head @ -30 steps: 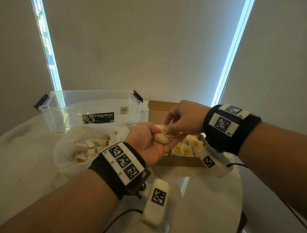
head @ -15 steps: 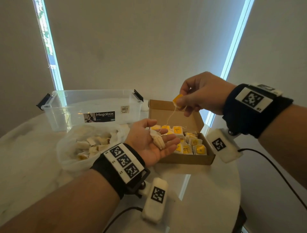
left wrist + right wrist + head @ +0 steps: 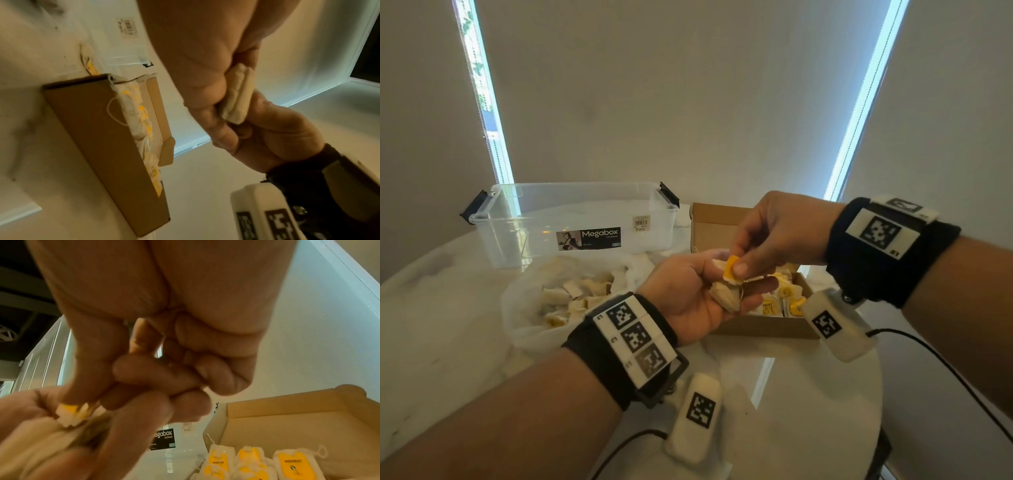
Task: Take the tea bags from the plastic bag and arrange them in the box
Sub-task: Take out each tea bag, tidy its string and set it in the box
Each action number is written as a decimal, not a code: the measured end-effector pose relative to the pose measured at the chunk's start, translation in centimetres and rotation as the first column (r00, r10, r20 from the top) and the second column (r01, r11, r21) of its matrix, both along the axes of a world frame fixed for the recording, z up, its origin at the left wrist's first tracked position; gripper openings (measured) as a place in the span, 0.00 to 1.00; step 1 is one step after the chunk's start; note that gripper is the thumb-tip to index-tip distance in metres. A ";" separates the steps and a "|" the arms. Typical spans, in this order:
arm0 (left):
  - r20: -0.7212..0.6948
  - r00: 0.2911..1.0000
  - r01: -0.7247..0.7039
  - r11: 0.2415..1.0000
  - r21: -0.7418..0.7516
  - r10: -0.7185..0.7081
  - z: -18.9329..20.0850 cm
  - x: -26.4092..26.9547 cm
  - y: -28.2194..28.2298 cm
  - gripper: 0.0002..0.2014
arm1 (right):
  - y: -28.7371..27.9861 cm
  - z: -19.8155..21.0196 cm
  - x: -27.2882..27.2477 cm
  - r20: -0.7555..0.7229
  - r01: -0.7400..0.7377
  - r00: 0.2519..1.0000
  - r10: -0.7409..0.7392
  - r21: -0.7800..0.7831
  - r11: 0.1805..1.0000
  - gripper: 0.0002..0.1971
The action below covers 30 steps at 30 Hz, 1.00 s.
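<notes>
The person's left hand (image 3: 690,301) is held palm up above the near edge of the open brown cardboard box (image 3: 763,327), its fingers curled round a cream-coloured folded paper tea bag (image 3: 724,297) that lies across the palm. The left wrist view shows the same tea bag (image 3: 236,95) wedged between the curled fingers and the base of the thumb. The right hand (image 3: 780,233) reaches in from the right and pinches the small yellow paper tag (image 3: 732,270) of that tea bag between thumb and forefinger, right at the left hand's fingertips; the 2 hands touch there. In the right wrist view the yellow tag (image 3: 72,414) shows under the pinching thumb, though that part is blurred.

Inside the cardboard box, white tea bags with yellow labels (image 3: 292,465) lie flat in rows. To the left of the box, a crumpled translucent plastic bag (image 3: 524,308) sits on the white marble-look round table (image 3: 448,308), with many more cream tea bags (image 3: 571,298) heaped inside it. Behind the plastic bag stands a clear plastic storage tub (image 3: 571,219) with black clips and a "Megabox" label. Both wrists wear black bands carrying white marker blocks.
</notes>
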<state>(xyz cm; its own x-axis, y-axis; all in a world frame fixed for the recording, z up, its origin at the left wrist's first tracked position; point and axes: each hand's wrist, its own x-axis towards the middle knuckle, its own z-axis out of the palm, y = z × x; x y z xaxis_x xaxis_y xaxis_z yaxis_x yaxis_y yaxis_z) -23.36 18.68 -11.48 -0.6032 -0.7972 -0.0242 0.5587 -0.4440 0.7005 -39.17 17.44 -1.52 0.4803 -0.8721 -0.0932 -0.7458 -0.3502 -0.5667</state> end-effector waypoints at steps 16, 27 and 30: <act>-0.087 0.996 0.002 1.000 0.010 -0.001 -0.4 0.0 -0.3 0.35 | 0.1 -1.8 2.6 -0.136 0.081 0.988 -0.079 0.014 0.997 0.02; 0.355 0.895 -0.292 0.956 0.004 0.271 -0.3 -0.6 -0.3 0.14 | -1.6 -1.1 -0.1 -0.057 0.197 0.976 -0.212 -0.201 0.960 0.03; 0.291 0.902 -0.352 0.933 0.069 0.319 -0.3 -0.8 -0.7 0.15 | -1.8 -0.8 -0.4 0.090 0.305 0.952 -0.292 -0.232 0.924 0.05</act>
<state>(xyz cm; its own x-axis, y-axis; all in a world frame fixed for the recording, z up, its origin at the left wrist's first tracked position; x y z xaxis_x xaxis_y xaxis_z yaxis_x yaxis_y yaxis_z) -24.13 17.95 -11.83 -0.2572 -0.9323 -0.2541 0.4852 -0.3520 0.8004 -39.59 15.62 -2.33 0.1929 -0.9689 0.1551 -0.8083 -0.2465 -0.5347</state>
